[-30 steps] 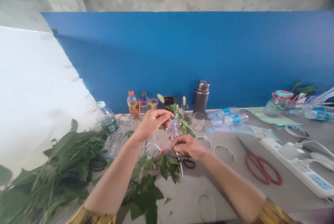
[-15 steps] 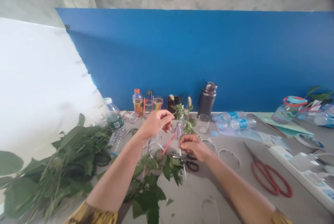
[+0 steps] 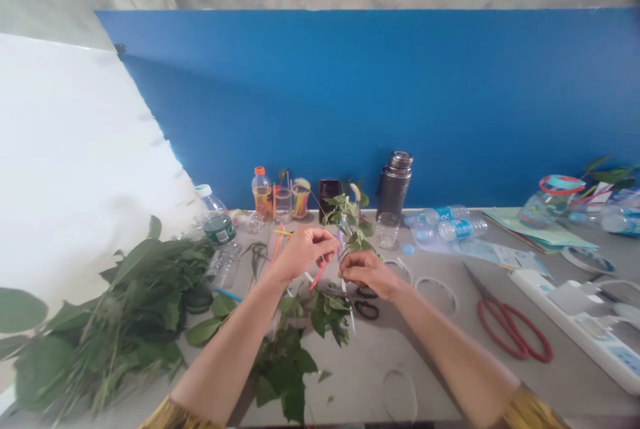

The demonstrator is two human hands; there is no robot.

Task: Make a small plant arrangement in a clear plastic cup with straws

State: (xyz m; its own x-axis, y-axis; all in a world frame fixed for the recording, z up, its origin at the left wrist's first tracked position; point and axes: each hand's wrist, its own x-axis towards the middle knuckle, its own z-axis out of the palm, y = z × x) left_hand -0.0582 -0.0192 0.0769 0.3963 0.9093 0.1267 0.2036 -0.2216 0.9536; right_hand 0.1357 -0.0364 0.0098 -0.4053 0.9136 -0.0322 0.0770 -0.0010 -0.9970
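Observation:
My left hand [image 3: 309,250] is closed in a pinch at the middle of the table, and what sits between its fingertips is too small to make out. Just to the right, my right hand [image 3: 367,272] pinches the top of a thin white strip [image 3: 344,284] that hangs down from its fingers. Behind both hands stands a leafy sprig [image 3: 349,212] with pale fuzzy heads. A purple straw [image 3: 339,237] shows at its foot. Between and below the hands lies a pink straw [image 3: 317,278]. Cut leafy stems [image 3: 287,366] spread under my left forearm.
Black-handled scissors [image 3: 367,310] lie by my right hand, red-handled scissors [image 3: 515,329] farther right beside a power strip [image 3: 575,329]. A leaf pile [image 3: 115,316] fills the left. Along the back stand a dark flask [image 3: 395,186], a clear cup [image 3: 387,230], an orange-capped bottle [image 3: 261,194] and a phone [image 3: 329,197].
My left hand has come down and slightly right, closer to my right hand. My right hand has shifted slightly up and stays on the white strip. The view has moved a little.

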